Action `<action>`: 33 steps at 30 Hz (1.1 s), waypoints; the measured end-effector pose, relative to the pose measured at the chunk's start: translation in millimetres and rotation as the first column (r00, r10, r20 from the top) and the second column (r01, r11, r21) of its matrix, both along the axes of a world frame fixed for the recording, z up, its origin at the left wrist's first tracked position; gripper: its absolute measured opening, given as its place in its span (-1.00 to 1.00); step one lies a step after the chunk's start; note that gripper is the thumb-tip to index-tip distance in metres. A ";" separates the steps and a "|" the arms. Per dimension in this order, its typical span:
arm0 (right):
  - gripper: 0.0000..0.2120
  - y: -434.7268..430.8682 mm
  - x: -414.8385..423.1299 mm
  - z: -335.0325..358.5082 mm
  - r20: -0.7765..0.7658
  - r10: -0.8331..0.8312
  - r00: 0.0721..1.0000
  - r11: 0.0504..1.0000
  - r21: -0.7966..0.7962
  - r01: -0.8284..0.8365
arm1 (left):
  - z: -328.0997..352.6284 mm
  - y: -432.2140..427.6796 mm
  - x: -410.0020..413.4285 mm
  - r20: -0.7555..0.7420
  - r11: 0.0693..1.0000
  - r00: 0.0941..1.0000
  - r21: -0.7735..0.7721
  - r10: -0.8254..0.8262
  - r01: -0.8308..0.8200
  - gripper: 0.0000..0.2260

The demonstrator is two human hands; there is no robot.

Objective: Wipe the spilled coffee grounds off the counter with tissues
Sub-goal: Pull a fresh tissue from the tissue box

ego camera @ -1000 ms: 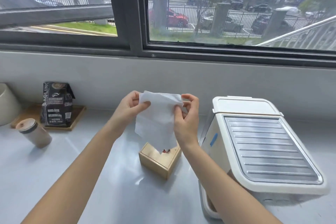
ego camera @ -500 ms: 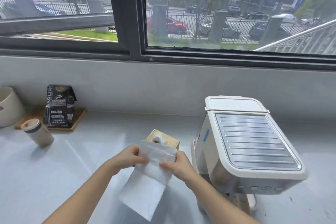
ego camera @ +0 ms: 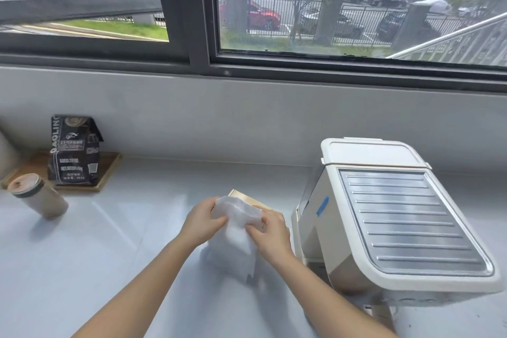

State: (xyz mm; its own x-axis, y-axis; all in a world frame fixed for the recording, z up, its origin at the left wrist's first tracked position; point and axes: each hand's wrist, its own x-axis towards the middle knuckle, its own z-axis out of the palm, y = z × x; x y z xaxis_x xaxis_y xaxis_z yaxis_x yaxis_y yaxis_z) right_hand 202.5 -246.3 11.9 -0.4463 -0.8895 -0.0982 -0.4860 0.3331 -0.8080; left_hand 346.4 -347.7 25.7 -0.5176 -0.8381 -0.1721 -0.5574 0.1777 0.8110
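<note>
Near the front middle of the counter point(ego camera: 115, 255) a tissue point(ego camera: 236, 233) is pinched at its top by left hand point(ego camera: 201, 221) and right hand point(ego camera: 270, 232), in front of the tissue box point(ego camera: 247, 197), beside the coffee machine point(ego camera: 384, 214). No grounds can be made out here; thin paper could tear or smear them. On the coffee bag point(ego camera: 74, 151) only "AOLIN" is legible

Coffee corner by a street-facing window point(ego camera: 329, 8): counter point(ego camera: 109, 255), espresso machine point(ego camera: 397, 222), coffee bag point(ego camera: 74, 151).
</note>
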 end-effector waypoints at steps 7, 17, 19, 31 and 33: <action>-0.64 -8.9 -1.3 -1.8 0.126 -0.136 0.983 0.987 -0.066 0.145 | 0.3 -6.0 -12.4 -0.037 0.998 0.999 0.058 0.003 -0.001 -0.61; -0.90 -9.0 -1.1 73.6 0.251 -0.024 0.968 0.923 -0.366 0.118 | 38.1 -4.8 -4.7 -0.376 0.958 0.915 0.284 0.147 -0.037 -0.87; -0.89 -2.5 1.6 88.1 0.267 0.014 0.964 0.901 -0.422 0.104 | 55.4 1.5 0.8 -0.434 0.944 0.883 0.328 0.178 -0.029 -0.72; -0.81 70.9 -14.9 134.4 0.524 0.145 0.840 0.911 -0.402 0.093 | 98.0 60.4 10.1 -0.242 0.954 0.957 0.210 -0.161 0.214 -0.82; -0.78 87.5 -13.3 137.0 0.514 0.156 0.844 0.913 -0.401 0.076 | 104.0 82.2 5.1 -0.255 0.956 0.948 0.171 -0.189 0.237 -0.75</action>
State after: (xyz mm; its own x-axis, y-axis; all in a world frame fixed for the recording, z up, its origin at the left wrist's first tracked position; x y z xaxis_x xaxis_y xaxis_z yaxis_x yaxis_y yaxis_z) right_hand 189.2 -158.8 148.9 -0.3919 -0.9185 0.0532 0.0446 -0.0768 -0.9961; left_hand 351.5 -265.5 129.8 -0.7256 -0.6655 -0.1751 -0.3149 0.0948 0.9444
